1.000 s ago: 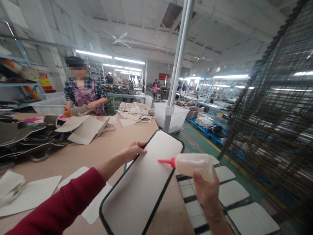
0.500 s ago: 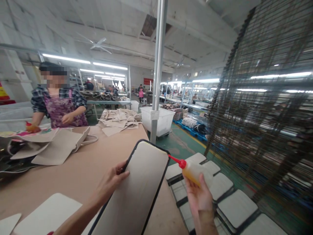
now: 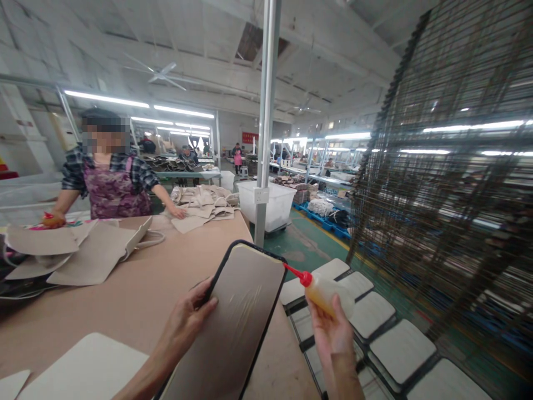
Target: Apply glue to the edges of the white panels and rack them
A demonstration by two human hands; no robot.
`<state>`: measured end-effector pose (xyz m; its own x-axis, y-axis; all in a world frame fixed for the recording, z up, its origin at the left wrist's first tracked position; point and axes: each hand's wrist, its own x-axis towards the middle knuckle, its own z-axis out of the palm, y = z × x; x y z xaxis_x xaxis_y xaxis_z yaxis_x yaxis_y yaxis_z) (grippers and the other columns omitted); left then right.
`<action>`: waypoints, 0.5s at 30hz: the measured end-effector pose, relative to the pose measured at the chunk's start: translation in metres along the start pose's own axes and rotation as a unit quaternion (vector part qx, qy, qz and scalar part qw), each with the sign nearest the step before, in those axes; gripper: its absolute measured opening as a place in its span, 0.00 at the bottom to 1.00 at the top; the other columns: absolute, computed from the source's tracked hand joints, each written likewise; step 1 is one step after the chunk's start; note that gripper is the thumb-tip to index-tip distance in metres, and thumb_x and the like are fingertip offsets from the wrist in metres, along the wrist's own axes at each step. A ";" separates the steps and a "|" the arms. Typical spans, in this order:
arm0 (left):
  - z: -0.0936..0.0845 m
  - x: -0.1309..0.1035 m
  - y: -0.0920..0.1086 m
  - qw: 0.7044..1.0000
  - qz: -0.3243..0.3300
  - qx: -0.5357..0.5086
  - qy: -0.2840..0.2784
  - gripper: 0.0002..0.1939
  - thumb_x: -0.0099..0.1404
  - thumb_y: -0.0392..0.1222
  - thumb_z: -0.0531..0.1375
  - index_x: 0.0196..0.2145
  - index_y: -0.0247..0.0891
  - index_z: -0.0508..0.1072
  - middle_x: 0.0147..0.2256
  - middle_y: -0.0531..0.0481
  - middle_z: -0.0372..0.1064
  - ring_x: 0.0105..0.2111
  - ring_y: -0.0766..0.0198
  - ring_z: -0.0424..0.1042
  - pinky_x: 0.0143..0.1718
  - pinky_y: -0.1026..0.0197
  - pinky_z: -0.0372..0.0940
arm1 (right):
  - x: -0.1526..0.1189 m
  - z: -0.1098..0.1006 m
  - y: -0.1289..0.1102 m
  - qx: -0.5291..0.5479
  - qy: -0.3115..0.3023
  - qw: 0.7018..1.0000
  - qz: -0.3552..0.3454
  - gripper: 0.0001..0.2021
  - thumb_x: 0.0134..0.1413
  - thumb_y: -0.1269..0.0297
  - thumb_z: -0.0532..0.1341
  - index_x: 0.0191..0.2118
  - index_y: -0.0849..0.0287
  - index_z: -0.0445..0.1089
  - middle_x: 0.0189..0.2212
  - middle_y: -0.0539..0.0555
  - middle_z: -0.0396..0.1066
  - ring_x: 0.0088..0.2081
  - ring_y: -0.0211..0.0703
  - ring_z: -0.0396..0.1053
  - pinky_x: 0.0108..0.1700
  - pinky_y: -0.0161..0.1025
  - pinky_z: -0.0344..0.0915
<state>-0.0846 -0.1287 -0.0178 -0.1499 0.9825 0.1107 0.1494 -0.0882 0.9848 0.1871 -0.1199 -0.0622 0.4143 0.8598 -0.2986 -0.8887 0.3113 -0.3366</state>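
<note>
My left hand (image 3: 192, 311) grips the left edge of a long panel (image 3: 237, 311) with rounded corners and a dark rim, its thumb on the pale face. The panel is tilted, and its lower end runs out of view. Thin yellowish streaks show on its face and along the top edge. In my right hand (image 3: 331, 328) is a squeeze bottle (image 3: 328, 291) with a red nozzle, partly filled with amber liquid. The nozzle tip is at the panel's upper right corner. Pale flat pieces (image 3: 79, 369) lie on the table at lower left.
The brown table (image 3: 200, 247) carries beige bag pieces (image 3: 95, 250) and a fabric pile (image 3: 204, 203). Across it stands a co-worker (image 3: 116, 189). A metal post (image 3: 261, 216) and white bin (image 3: 277, 203) are beyond. At right are a rack of panels (image 3: 402, 350) and wire racks (image 3: 449, 194).
The panel's face has tilted and looks darker, with streaks now visible. The nozzle stays at its corner. The co-worker's arm has reached out to the fabric pile.
</note>
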 end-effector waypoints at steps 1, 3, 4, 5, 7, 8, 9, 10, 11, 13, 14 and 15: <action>0.000 0.000 -0.001 1.000 0.004 -0.001 -0.001 0.22 0.45 0.48 0.65 0.39 0.37 0.78 0.41 0.45 0.77 0.44 0.49 0.73 0.50 0.54 0.65 | -0.001 0.000 0.000 0.001 -0.001 1.000 0.000 0.19 0.44 0.69 0.68 0.45 0.65 0.68 0.34 0.56 0.77 0.36 0.47 0.77 0.35 0.42 0.77; -0.001 -0.001 -0.001 1.000 0.011 -0.004 -0.002 0.22 0.45 0.48 0.65 0.39 0.37 0.78 0.42 0.45 0.77 0.45 0.49 0.72 0.51 0.54 0.64 | -0.002 0.001 0.000 0.001 -0.003 1.000 -0.001 0.20 0.44 0.69 0.69 0.45 0.66 0.68 0.34 0.57 0.77 0.36 0.48 0.77 0.35 0.43 0.77; -0.001 -0.001 -0.001 1.000 0.011 -0.007 -0.002 0.22 0.45 0.48 0.65 0.39 0.38 0.78 0.42 0.45 0.77 0.45 0.49 0.72 0.52 0.53 0.64 | -0.002 0.002 0.000 0.002 -0.005 1.000 -0.001 0.21 0.44 0.69 0.69 0.45 0.66 0.68 0.35 0.57 0.77 0.36 0.48 0.77 0.35 0.43 0.77; 0.000 -0.001 -0.001 1.000 0.009 -0.010 -0.001 0.22 0.44 0.48 0.65 0.38 0.38 0.78 0.42 0.45 0.77 0.45 0.49 0.72 0.52 0.53 0.64 | -0.003 0.003 0.000 0.002 -0.008 1.000 -0.002 0.21 0.43 0.69 0.69 0.46 0.66 0.68 0.35 0.57 0.77 0.37 0.48 0.77 0.35 0.43 0.77; 0.000 -0.002 0.001 1.000 0.003 -0.013 0.002 0.22 0.43 0.49 0.66 0.37 0.38 0.79 0.41 0.45 0.77 0.45 0.48 0.73 0.52 0.52 0.64 | -0.004 0.003 0.000 0.003 -0.013 1.000 -0.003 0.22 0.42 0.69 0.70 0.45 0.66 0.68 0.35 0.57 0.77 0.36 0.48 0.77 0.36 0.43 0.77; 0.001 -0.003 0.001 1.000 0.003 -0.013 0.004 0.22 0.43 0.49 0.66 0.37 0.38 0.79 0.40 0.45 0.78 0.45 0.47 0.73 0.52 0.52 0.64 | -0.004 0.004 0.000 0.003 -0.015 1.000 -0.002 0.22 0.42 0.69 0.70 0.45 0.66 0.68 0.35 0.57 0.77 0.36 0.47 0.77 0.36 0.43 0.77; 0.001 -0.003 0.001 1.000 0.004 -0.011 0.006 0.22 0.43 0.49 0.65 0.36 0.38 0.79 0.39 0.45 0.78 0.45 0.47 0.73 0.52 0.52 0.64 | -0.005 0.004 0.000 0.003 -0.016 1.000 -0.001 0.22 0.41 0.69 0.70 0.45 0.66 0.68 0.35 0.57 0.77 0.36 0.47 0.77 0.36 0.43 0.77; 0.001 -0.003 0.001 1.000 0.007 -0.007 0.007 0.21 0.43 0.48 0.65 0.36 0.38 0.79 0.39 0.45 0.78 0.46 0.47 0.72 0.52 0.52 0.64 | -0.006 0.004 0.001 0.002 -0.016 1.000 -0.001 0.21 0.41 0.70 0.70 0.44 0.66 0.68 0.35 0.57 0.77 0.36 0.47 0.77 0.36 0.43 0.77; 0.001 -0.003 0.001 1.000 0.012 -0.004 0.008 0.21 0.43 0.48 0.65 0.36 0.38 0.79 0.39 0.45 0.78 0.47 0.47 0.72 0.53 0.52 0.63 | -0.006 0.004 0.001 0.002 -0.015 1.000 0.000 0.21 0.41 0.70 0.70 0.44 0.66 0.68 0.35 0.57 0.77 0.36 0.47 0.77 0.36 0.43 0.77; 0.002 -0.003 -0.001 1.000 0.022 0.003 0.007 0.21 0.44 0.48 0.65 0.37 0.38 0.79 0.39 0.46 0.78 0.48 0.47 0.72 0.54 0.52 0.63 | -0.007 0.005 0.002 0.002 -0.013 1.000 -0.001 0.20 0.42 0.70 0.70 0.43 0.66 0.68 0.35 0.57 0.77 0.36 0.46 0.77 0.36 0.42 0.77; 0.002 -0.003 -0.002 1.000 0.027 0.006 0.004 0.21 0.44 0.48 0.64 0.37 0.38 0.79 0.40 0.46 0.78 0.49 0.47 0.71 0.54 0.52 0.62 | -0.008 0.005 0.002 0.002 -0.013 1.000 -0.001 0.20 0.41 0.70 0.70 0.43 0.66 0.69 0.35 0.57 0.77 0.36 0.46 0.77 0.36 0.42 0.77; 0.002 -0.003 -0.003 0.999 0.031 0.007 -0.001 0.22 0.45 0.49 0.64 0.39 0.38 0.79 0.40 0.46 0.78 0.49 0.47 0.71 0.54 0.52 0.62 | -0.008 0.005 0.001 0.001 -0.013 1.000 -0.001 0.20 0.41 0.70 0.70 0.43 0.65 0.69 0.35 0.57 0.77 0.36 0.46 0.77 0.36 0.42 0.77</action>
<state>-0.0829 -0.1313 -0.0215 -0.1380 0.9755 0.1715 0.1716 -0.1470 0.9741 0.1815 -0.1240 -0.0554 0.4103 0.8696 -0.2747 -0.8887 0.3137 -0.3345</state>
